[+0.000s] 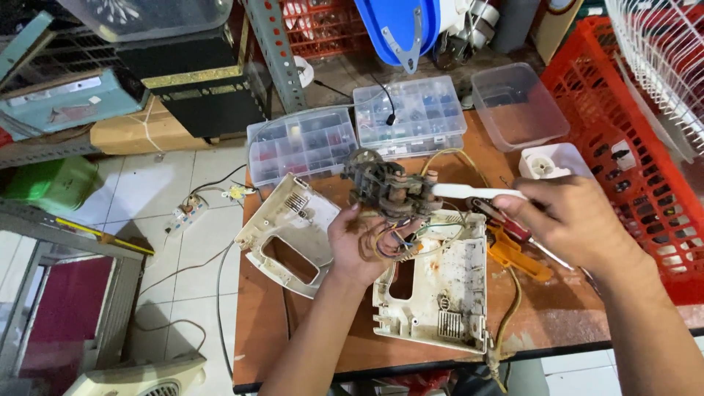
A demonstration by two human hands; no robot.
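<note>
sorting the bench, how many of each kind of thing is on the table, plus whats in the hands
White plastic housing halves: 2
Clear compartment boxes: 2
Clear empty tub: 1
Small white block: 1
Orange tool: 1
Wired motor assembly in left hand: 1
White brush in right hand: 1
Total: 9

A brown worktop [557, 308] carries two white housing shells: one [440, 282] at its middle, the other [290, 231] left of that. Behind the middle shell lie two clear compartment boxes [301, 143] [411, 114]; right of it, an orange tool [513, 253] and an empty clear tub [517, 103] further back
</note>
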